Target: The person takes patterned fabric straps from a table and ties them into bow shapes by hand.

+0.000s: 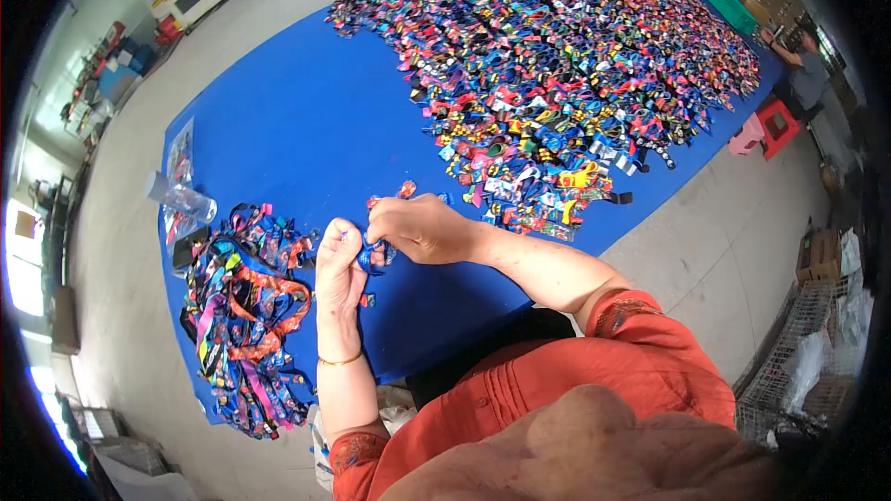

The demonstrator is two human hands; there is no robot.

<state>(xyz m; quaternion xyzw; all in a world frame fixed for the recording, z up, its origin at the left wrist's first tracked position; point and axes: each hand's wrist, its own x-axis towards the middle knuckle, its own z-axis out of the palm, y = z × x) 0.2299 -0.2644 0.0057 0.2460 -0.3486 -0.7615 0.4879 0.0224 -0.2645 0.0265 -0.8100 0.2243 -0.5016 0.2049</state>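
Note:
Close together over the near part of the blue table, both hands are closed on a small blue printed strap. My left hand, with a thin bracelet at the wrist, grips it in a fist, thumb up. My right hand pinches its upper part from the other side. Fingers cover most of the strap, so its full shape is hidden. To the left of my left hand lies a heap of long, colourful printed straps, tangled and hanging over the near edge.
Short looped straps cover the far and right side of the table thickly. A clear plastic bottle lies at the left edge. Another person is at the far right, near a red stool and a green crate.

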